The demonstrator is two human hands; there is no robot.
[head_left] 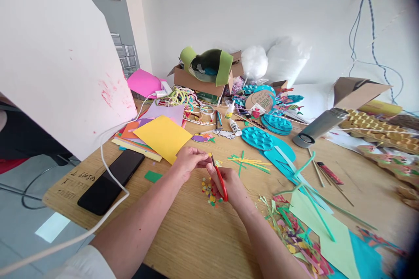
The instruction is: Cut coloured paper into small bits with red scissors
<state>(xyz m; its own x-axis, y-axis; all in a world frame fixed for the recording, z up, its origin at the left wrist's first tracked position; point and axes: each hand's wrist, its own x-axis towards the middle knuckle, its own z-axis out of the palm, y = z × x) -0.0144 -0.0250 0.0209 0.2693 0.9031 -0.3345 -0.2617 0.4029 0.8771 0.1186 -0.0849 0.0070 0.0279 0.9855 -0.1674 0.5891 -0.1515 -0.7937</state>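
Observation:
My right hand (229, 183) is closed round the red handles of a pair of scissors (224, 186), whose blades point up and away from me. In my left hand (190, 161) a small yellow piece of paper (210, 154) is pinched between thumb and fingers, right at the blade tips. Whether the blades touch the paper I cannot tell. Beneath my hands lies a small heap of tiny coloured paper dots (207, 189), partly hidden by my right hand. Yellow and green paper strips (250, 163) lie crossed just beyond the right hand.
A black phone (111, 182) lies at the left, crossed by a white cable (108, 165). Coloured paper sheets (162, 137) are stacked behind my left hand. Paper scraps (294, 235) spread at the right front. Glue bottles (235, 127) and a lying metal flask (321, 127) are farther back.

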